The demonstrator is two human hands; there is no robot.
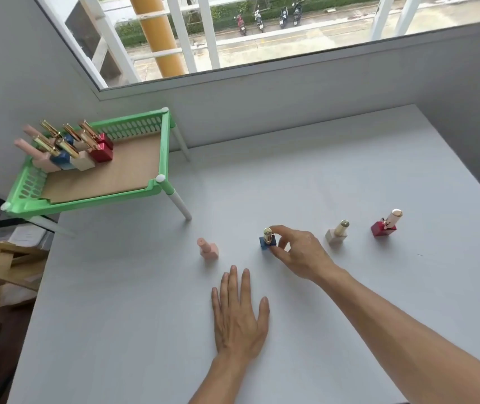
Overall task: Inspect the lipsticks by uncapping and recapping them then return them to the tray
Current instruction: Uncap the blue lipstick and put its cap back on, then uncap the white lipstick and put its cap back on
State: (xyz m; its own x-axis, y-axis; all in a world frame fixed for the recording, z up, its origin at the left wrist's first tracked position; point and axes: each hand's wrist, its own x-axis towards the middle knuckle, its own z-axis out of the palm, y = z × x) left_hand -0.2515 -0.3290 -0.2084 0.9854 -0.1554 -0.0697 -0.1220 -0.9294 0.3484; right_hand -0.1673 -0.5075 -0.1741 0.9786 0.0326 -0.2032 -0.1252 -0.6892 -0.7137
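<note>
Several lipsticks stand in a row on the white table (pixel 145 316): a pink one (pixel 208 249), a blue one with a gold cap (pixel 267 239), a beige one (pixel 337 233) and a red one (pixel 384 224). My right hand (pixel 300 253) pinches the blue lipstick between thumb and forefinger while it stands on the table. My left hand (pixel 238 313) lies flat on the table, palm down, fingers spread, holding nothing. The green tray (pixel 163 147) on white legs stands at the back left, with several more lipsticks (pixel 72 148) grouped in its far left corner.
A wall and a window ledge run along the table's far side. The tray's front leg (pixel 180 204) reaches the table near the pink lipstick. Wooden pieces and a cord lie on the floor to the left of the table.
</note>
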